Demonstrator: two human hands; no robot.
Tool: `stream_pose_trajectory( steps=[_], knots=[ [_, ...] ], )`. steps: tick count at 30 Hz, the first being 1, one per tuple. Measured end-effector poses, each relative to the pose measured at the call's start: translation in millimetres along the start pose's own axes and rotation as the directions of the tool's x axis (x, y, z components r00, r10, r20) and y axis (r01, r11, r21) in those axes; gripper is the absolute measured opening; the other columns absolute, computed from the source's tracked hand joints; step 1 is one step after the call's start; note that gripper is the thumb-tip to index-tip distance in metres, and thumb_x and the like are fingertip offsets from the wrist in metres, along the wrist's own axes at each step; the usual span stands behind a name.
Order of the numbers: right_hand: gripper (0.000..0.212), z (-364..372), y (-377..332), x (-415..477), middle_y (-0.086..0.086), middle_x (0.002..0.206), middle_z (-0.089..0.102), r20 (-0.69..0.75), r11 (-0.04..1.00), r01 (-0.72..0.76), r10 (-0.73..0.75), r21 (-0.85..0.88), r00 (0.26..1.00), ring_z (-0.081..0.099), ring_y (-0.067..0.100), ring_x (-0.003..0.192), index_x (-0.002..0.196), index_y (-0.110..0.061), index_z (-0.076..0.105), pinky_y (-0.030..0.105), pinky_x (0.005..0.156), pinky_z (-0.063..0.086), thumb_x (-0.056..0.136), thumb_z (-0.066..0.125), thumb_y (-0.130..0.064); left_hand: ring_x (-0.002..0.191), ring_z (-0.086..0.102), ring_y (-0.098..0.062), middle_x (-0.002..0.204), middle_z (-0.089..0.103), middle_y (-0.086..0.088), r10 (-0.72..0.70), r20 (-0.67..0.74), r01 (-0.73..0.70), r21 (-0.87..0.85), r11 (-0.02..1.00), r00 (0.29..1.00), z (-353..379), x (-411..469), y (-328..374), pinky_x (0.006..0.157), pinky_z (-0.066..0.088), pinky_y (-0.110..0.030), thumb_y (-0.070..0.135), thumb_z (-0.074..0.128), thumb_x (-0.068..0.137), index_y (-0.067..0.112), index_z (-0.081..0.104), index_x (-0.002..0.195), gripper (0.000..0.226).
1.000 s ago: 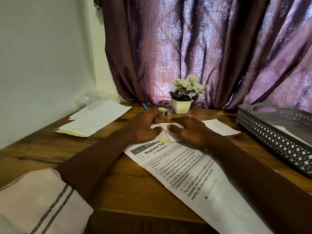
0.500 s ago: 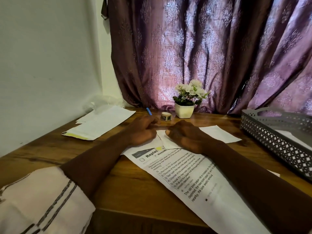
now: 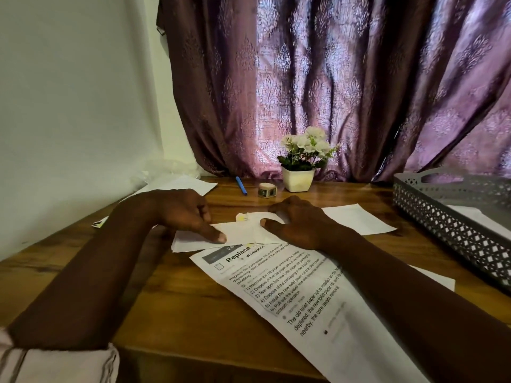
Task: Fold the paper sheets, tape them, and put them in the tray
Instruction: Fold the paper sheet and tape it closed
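Hands first: the left hand (image 3: 184,214) is loosely curled with its thumb pressed flat onto the folded paper (image 3: 221,237), and the right hand (image 3: 296,222) lies spread over the other end of it, fingers down, neither really gripping anything, more like pinning it to the tabletop (image 3: 171,297). That folded paper sits mid-table, overlapping the top edge of a printed sheet (image 3: 290,297) headed "Replace", and honestly the right forearm covers a good chunk of that sheet so only part of the text is readable, and its lower end runs off the bottom of the shot. Can't make out whether there's tape on the fold; there's a small yellowish bit near the fingertips but it's too blurry to call. Another blank sheet (image 3: 359,219) pokes out beyond the right hand. Behind the hands, well apart from them, are a tape roll (image 3: 267,189), a blue pen (image 3: 241,185) and a little flower pot (image 3: 298,178) against the curtain (image 3: 331,78). The tray (image 3: 442,217) is on the right, cut off by the frame edge, with something white inside that I can only half see. Stack of paper (image 3: 190,186) on the left is mostly hidden behind the left hand. A striped sleeve (image 3: 55,366) shows at the bottom-left corner.
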State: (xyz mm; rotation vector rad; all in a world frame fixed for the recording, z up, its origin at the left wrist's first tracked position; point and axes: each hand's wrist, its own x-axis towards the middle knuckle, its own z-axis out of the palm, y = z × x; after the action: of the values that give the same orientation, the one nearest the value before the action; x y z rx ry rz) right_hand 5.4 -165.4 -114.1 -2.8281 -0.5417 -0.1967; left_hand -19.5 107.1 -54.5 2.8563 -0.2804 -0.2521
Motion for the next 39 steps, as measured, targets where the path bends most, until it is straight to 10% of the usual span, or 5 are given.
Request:
stream_pose_trajectory(
  steps=[7, 12, 23, 30, 39],
  knots=[
    [0.083, -1, -2, 0, 0.003, 0.149, 0.046, 0.020, 0.996, -0.008, 0.006, 0.093, 1.000, 0.042, 0.029, 0.140, 0.147, -0.047, 0.044, 0.053, 0.112, 0.036, 0.080, 0.025, -0.093, 0.098, 0.071, -0.025, 0.098, 0.077, -0.005, 0.055, -0.200, -0.106, -0.255, 0.961, 0.978, 10, 12, -9, 0.088, 0.054, -0.037, 0.058, 0.089, 0.065, 0.013, 0.079, 0.092, 0.053],
    [0.104, -16, -1, -17, -0.012, 0.150, 0.051, 0.020, 0.968, 0.121, -0.129, 0.218, 0.991, 0.049, 0.018, 0.136, 0.148, -0.058, 0.029, 0.053, 0.113, 0.038, 0.057, 0.052, -0.103, 0.088, 0.070, -0.020, 0.098, 0.079, -0.011, -0.074, -0.382, -0.221, -0.669, 0.709, 0.921, 19, 17, 0, 0.076, 0.055, -0.028, 0.020, 0.090, 0.072, 0.010, 0.081, 0.092, 0.024],
    [0.119, -21, -3, -20, -0.003, 0.164, 0.033, -0.075, 0.983, 0.160, -0.153, 0.090, 0.985, 0.035, 0.025, 0.146, 0.157, -0.046, 0.019, 0.051, 0.120, 0.029, 0.058, 0.064, -0.094, 0.083, 0.069, -0.026, 0.115, 0.069, -0.021, -0.188, -0.265, -0.159, -0.881, 0.445, 0.946, 23, 24, 7, 0.060, 0.058, -0.025, -0.003, 0.075, 0.083, 0.016, 0.070, 0.121, 0.043],
    [0.116, -14, -5, -14, 0.000, 0.167, 0.028, -0.132, 0.986, 0.164, -0.163, -0.001, 0.978, 0.030, 0.025, 0.148, 0.157, -0.042, 0.023, 0.054, 0.121, 0.023, 0.060, 0.055, -0.097, 0.108, 0.067, -0.023, 0.118, 0.069, -0.007, -0.181, -0.456, -0.149, -0.598, 0.788, 0.871, 40, 37, 15, 0.099, 0.053, -0.039, 0.035, 0.094, 0.069, 0.025, 0.059, 0.125, 0.067],
    [0.110, 0, -25, -9, 0.002, 0.153, 0.044, -0.255, 0.964, 0.242, -0.262, -0.110, 0.931, 0.036, 0.027, 0.142, 0.156, -0.039, 0.022, 0.050, 0.116, 0.028, 0.066, 0.052, -0.095, 0.107, 0.067, -0.023, 0.121, 0.065, -0.010, -0.151, -0.349, -0.221, -0.817, 0.532, 0.925, 54, 31, 48, 0.088, 0.060, -0.041, -0.003, 0.094, 0.063, 0.021, 0.035, 0.149, 0.107]
  ],
)
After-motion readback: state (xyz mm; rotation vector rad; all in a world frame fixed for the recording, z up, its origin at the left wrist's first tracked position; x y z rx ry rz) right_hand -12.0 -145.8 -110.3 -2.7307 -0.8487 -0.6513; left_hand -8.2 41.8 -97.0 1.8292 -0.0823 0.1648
